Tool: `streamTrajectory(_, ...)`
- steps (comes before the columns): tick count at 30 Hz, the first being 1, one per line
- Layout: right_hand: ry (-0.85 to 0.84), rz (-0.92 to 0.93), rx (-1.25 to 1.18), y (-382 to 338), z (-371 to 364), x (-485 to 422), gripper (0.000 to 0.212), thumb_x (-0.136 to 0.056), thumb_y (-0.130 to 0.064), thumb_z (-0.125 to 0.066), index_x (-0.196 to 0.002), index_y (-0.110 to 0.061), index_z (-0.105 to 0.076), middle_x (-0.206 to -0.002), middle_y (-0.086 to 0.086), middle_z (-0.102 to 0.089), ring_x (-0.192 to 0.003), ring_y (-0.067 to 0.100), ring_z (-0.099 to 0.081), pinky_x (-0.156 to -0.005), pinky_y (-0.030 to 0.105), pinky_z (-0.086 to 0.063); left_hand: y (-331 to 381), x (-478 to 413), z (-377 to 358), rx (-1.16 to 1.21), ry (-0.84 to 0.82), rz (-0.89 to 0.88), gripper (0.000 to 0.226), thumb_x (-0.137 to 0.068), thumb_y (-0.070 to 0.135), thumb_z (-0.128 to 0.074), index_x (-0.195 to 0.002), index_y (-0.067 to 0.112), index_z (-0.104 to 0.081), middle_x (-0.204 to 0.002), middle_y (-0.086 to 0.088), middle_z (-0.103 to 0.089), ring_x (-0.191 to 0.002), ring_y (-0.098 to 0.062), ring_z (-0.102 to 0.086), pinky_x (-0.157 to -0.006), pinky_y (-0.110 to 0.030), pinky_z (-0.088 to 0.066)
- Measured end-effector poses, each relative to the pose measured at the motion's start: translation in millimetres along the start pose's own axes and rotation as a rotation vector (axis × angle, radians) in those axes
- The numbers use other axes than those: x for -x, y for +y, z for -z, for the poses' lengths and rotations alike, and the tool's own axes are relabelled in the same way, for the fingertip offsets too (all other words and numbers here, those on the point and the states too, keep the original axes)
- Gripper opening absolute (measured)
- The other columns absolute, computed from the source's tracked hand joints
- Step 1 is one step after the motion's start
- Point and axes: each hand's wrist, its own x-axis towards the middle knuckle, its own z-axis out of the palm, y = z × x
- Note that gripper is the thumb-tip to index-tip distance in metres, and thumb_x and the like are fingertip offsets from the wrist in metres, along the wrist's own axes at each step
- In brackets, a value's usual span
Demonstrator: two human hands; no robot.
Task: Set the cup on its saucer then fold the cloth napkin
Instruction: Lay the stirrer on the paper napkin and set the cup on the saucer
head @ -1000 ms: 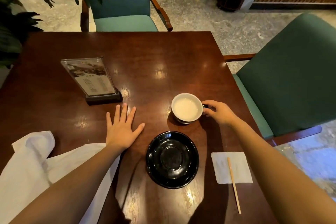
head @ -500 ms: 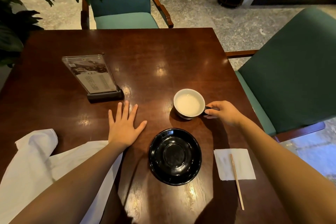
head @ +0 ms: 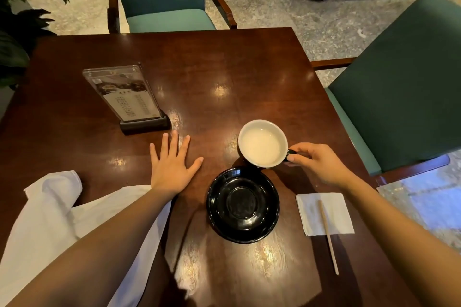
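Cup (head: 262, 144), white inside with pale liquid, is up off the table (head: 224, 70), and its near edge overlaps the far rim of the black saucer (head: 243, 204); not set down on it. Versus half a second ago: the cup looks bigger and closer to the saucer, and the gap between them is gone. Right hand (head: 316, 164) pinches the dark handle on the cup's right side, thumb and fingers curled round it. Left hand (head: 172, 169) unchanged: flat on the table left of the saucer, fingers straight and spread, holding nothing. White cloth napkin (head: 47, 219) lies unfolded at near left, partly under the left forearm. Paper napkin (head: 321, 209) with wooden stick (head: 328, 237) across it, right of the saucer. Menu stand (head: 124, 95) far left.
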Motion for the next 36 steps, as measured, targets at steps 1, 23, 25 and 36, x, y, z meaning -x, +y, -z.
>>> streamTrajectory(1, -0.010, 0.008, -0.004, -2, -3, 6, 0.015, -0.086, -0.009, -0.062, -0.100, -0.013, -0.067, -0.093, 0.001, -0.071, -0.083, 0.008, -0.069, -0.076, 0.016, -0.054, 0, 0, 0, 0.002, 0.001, -0.001, 0.079, -0.081, 0.074, -0.008, -0.147, 0.031, -0.006, -0.158, -0.004, 0.002, -0.144, -0.023, 0.009, -0.114, -0.053, 0.005)
streamTrajectory(23, -0.184, 0.091, 0.189, 11, -47, 53, 0.023, -0.086, -0.021, -0.063, -0.108, -0.020, -0.068, -0.094, -0.009, -0.070, -0.087, 0.007, -0.064, -0.079, 0.023, -0.053, 1, 0, 1, 0.001, 0.020, -0.006, 0.074, -0.085, 0.070, -0.018, -0.148, 0.031, -0.008, -0.158, -0.004, -0.001, -0.144, -0.024, 0.006, -0.114, -0.053, 0.005)
streamTrajectory(25, -0.192, 0.099, 0.207, 11, -48, 52, 0.023, -0.087, -0.020, -0.063, -0.109, -0.018, -0.068, -0.092, -0.014, -0.068, -0.087, 0.005, -0.063, -0.077, 0.019, -0.052, 1, 1, 1, 0.000, 0.023, -0.005, 0.074, -0.085, 0.070, -0.018, -0.148, 0.031, -0.008, -0.158, -0.004, -0.002, -0.144, -0.024, 0.006, -0.114, -0.053, 0.004)
streamTrajectory(36, -0.198, 0.130, 0.274, 5, -48, 52, 0.024, -0.088, -0.021, -0.062, -0.111, -0.017, -0.067, -0.096, -0.001, -0.071, -0.086, 0.010, -0.065, -0.078, 0.028, -0.052, 1, 1, 1, 0.011, 0.027, -0.007, 0.074, -0.085, 0.070, -0.018, -0.148, 0.031, -0.009, -0.158, -0.004, -0.002, -0.144, -0.024, 0.006, -0.114, -0.054, 0.003)
